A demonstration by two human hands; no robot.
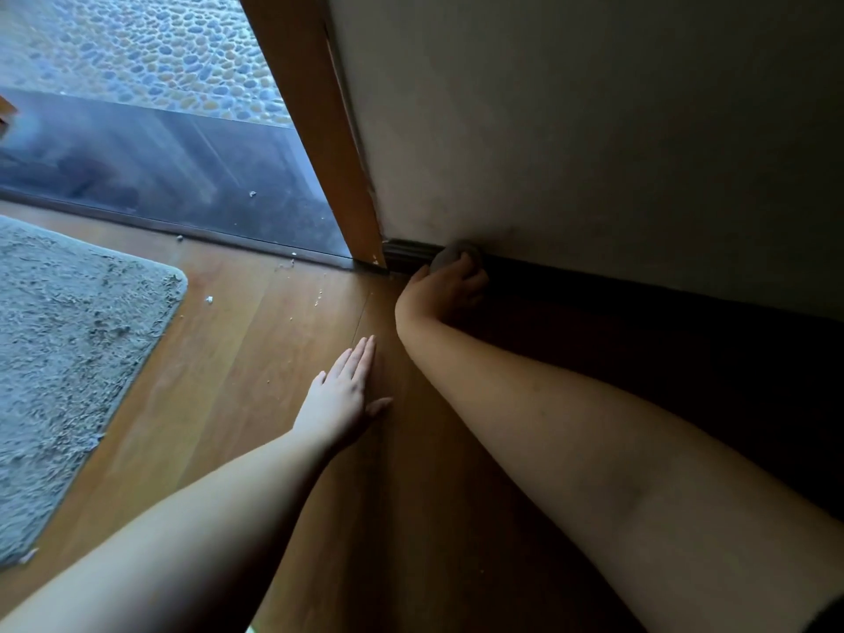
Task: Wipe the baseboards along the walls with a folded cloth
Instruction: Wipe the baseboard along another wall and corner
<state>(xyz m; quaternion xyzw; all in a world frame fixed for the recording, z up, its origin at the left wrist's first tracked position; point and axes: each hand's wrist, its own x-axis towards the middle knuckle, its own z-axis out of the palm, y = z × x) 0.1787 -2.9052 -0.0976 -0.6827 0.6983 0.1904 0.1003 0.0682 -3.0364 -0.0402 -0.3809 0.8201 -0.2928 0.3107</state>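
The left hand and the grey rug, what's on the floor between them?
In the head view, mostly bare wooden floor separates the left hand, flat on the boards, from the grey rug. A few small pale crumbs lie farther up, toward the door frame.

Daylight enters through the glass (173, 175) at upper left, brightening the rug (68, 322) and floor (237, 340). The wall (593, 130) is dim and the baseboard (639, 285) lies in deep shadow. Wide-angle distortion slants the edges; detail looks soft.

Smooth, faintly glossy wooden floor (255, 358), shaggy grey pile rug (68, 335) at left, dark moulded wooden baseboard (406, 253), matt, slightly rough plastered wall (593, 130), satin wooden door frame (319, 130), grey soft-looking cloth (450, 255), pebbled ground (160, 52) beyond looked rough.
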